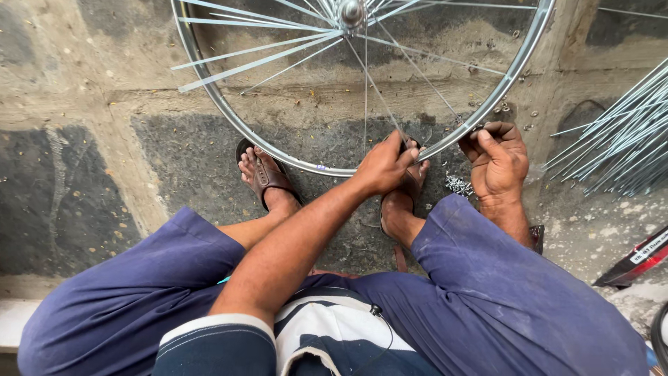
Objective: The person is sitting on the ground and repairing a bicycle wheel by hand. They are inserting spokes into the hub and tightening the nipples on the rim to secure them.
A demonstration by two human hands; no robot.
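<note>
a person sits low and looks down at a shiny metal wheel rim that stands on the stone floor in front of the feet. the rim's bottom curve sits just past the toes, and thin spokes run from the hub at the top out toward the rim. some spokes reach the rim and some end loose in the air on the left side. the left hand reaches across the knees and is curled shut on the low part of the rim, where one spoke comes straight down to it. its fingers wrap something dark, but what it is cannot be told. the right hand is just to the right, touching the rim a little higher up its curve. its fingers are bent in tight with the thumb on top, pinching at the rim's edge. the two hands are near each other with the rim running between them. a small heap of tiny metal bits lies on the floor between the hands. a bundle of loose spokes lies at the right. both feet wear brown sandals.
</note>
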